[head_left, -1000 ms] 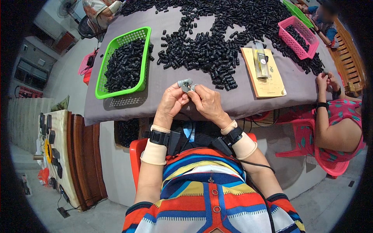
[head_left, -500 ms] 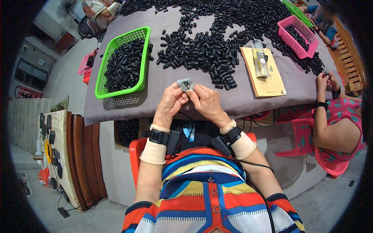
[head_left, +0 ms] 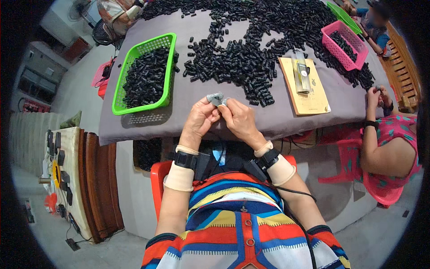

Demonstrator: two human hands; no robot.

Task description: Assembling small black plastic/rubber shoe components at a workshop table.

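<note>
My left hand (head_left: 199, 120) and my right hand (head_left: 242, 119) meet just over the near edge of the grey-covered table (head_left: 273, 120). Both are closed, thumbs and fingertips pinched together around something small and greyish that I cannot make out. Grey wrapping covers some of the fingertips and blends with it. Beyond my fingers spreads a heap of small black cylindrical parts (head_left: 242, 62). To the left of my hands a bright green basket (head_left: 142, 108) holds many more of these parts.
Right of the heap, a yellow notebook (head_left: 316, 106) carries a clear-and-grey tool (head_left: 303, 80) with a small display. A pink basket (head_left: 332, 50) stands among parts farther right. At the right edge a co-worker's hands (head_left: 377, 95) hold something small. Other people sit at the far corners.
My hands stay together at the table edge, with the fingers turned slightly around the small thing. The whole view has shifted a little. At the far left, a co-worker's arm has moved.
</note>
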